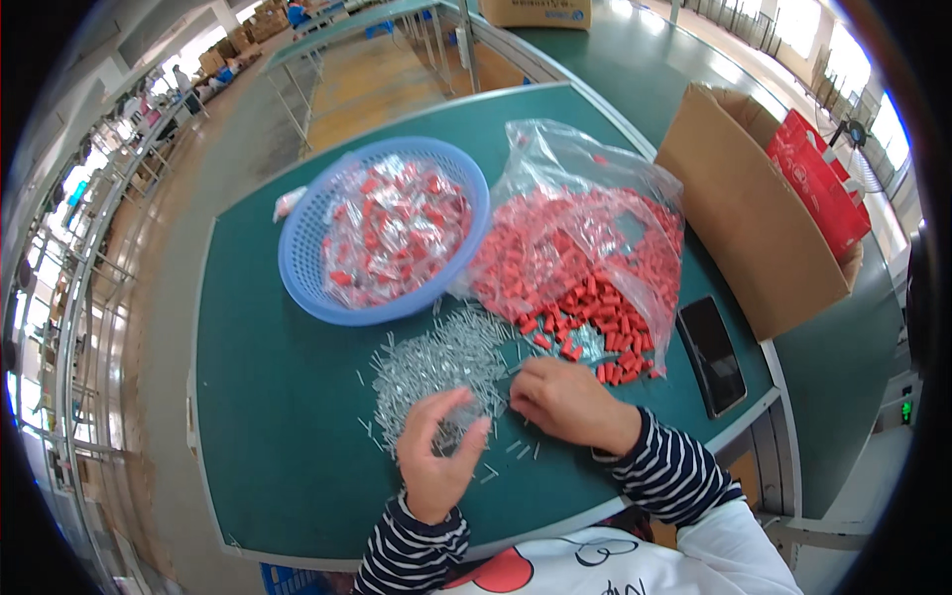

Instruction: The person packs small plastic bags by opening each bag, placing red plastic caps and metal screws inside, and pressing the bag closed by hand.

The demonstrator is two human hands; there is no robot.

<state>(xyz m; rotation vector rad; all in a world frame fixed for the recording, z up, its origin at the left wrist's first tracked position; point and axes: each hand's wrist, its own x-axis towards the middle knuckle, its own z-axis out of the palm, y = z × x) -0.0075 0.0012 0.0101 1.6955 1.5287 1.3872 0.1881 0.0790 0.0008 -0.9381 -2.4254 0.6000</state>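
Thin silver metal pieces, like small screws or nails, lie in a loose pile mid-table. Over its near edge is my left hand, thumb and fingers curved apart around what looks like a small clear plastic bag. At the pile's right side, my right hand is closed with its fingertips pinched downward; whatever they grip is hidden. Just beyond it, red plastic plugs spill from a large clear bag. A blue basket at the back left holds many small clear packets with red pieces inside.
A black phone lies by the table's right edge. Beside it stands an open cardboard box, with a red bag in its far side. Several stray metal pieces are scattered near my hands on the green tabletop.
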